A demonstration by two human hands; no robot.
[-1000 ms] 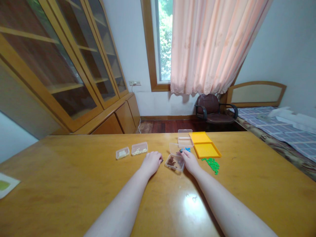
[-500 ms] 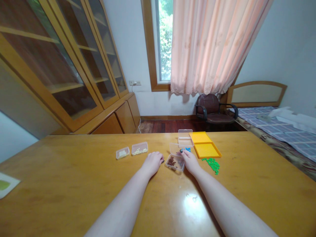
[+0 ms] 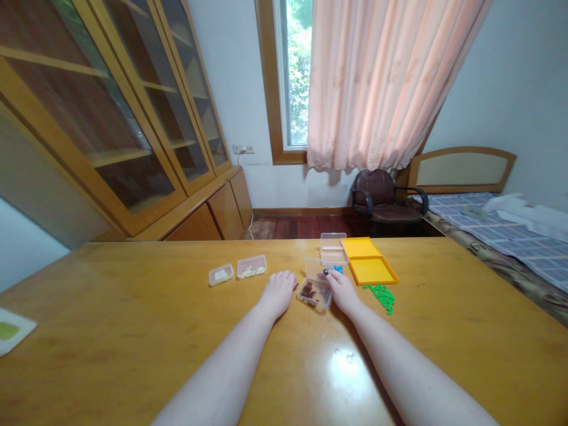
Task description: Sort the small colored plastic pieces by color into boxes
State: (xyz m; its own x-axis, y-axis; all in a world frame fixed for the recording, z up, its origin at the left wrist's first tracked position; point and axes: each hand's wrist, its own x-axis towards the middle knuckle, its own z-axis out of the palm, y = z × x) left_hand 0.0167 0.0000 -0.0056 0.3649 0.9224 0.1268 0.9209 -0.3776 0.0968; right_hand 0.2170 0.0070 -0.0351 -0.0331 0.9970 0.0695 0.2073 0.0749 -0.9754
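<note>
A small clear plastic box [image 3: 326, 300] stands open on the table, small brown pieces [image 3: 308, 290] heaped in its left part and its lid raised behind. My right hand [image 3: 342, 290] is closed at the right side of this box, thumb and fingers at its back corner. Just left of the box, my left hand [image 3: 278, 293] rests low over the table, its fingers curled down; whatever they hold, if anything, is hidden. Blue pieces [image 3: 336, 269] lie behind my right hand. To its right are loose green pieces [image 3: 382, 297] and an open yellow case [image 3: 375, 270].
Another open clear box [image 3: 333, 255] stands behind the blue pieces. Left of my left hand sit a clear box with pale pieces [image 3: 251, 272] and a smaller box [image 3: 220, 275] with something white. The wooden table [image 3: 133, 331] has a white card [image 3: 15, 332] at its left edge.
My left hand has shifted slightly right, nearer the box with brown pieces. My right hand has stayed at the box.
</note>
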